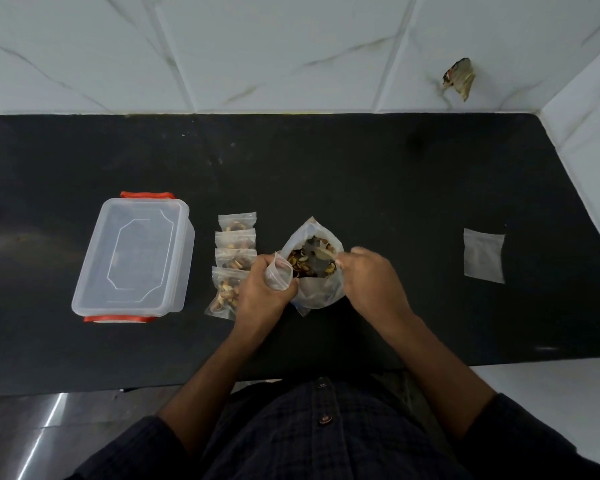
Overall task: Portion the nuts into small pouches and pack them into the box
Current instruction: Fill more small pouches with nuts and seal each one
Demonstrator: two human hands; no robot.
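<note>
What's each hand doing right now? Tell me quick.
Left hand: closed, gripping a small empty pouch beside the big nut bag.
Right hand: fingers at the big bag's rim, seemingly pinching it; fingertips hidden.

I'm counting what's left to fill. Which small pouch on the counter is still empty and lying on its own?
The flat empty pouch far right of the big nut bag; the four filled pouches lie beside the box.

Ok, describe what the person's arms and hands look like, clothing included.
Both the left hand and right hand are bare, without gloves, and no rings or watch show. The forearms are uncovered; dark checked shirt sleeves are pushed up near the elbows. The shirt has dark buttons.
</note>
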